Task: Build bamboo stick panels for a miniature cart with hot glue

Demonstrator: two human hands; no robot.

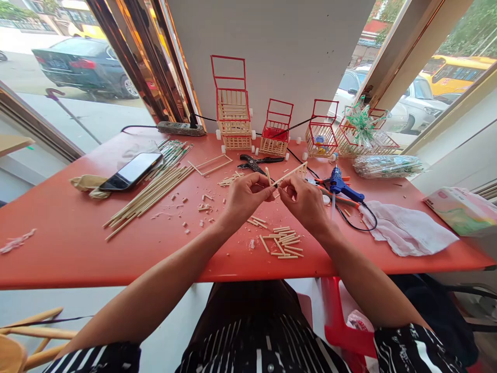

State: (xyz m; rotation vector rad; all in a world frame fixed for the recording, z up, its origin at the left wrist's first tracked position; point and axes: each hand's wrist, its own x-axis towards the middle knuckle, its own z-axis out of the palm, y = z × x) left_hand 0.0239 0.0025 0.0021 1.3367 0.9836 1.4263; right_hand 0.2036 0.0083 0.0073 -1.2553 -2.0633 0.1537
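My left hand (pixel 245 197) and my right hand (pixel 305 201) meet above the red table (pixel 77 243). Together they pinch a small ladder-like frame of thin wooden sticks (pixel 291 174) that slants up to the right. A short stick (pixel 267 176) stands up between the fingertips of the left hand. Below the hands lies a heap of short cut sticks (pixel 285 242). A blue glue gun (pixel 341 189) rests just right of my right hand.
Long sticks (pixel 151 194) and a phone (pixel 131 171) lie at the left, black cutters (pixel 254 163) behind the hands. Stick-built carts (pixel 233 116) line the wall by a power strip (pixel 180 128). A white cloth (pixel 404 230) and a tissue pack (pixel 462 210) are at the right.
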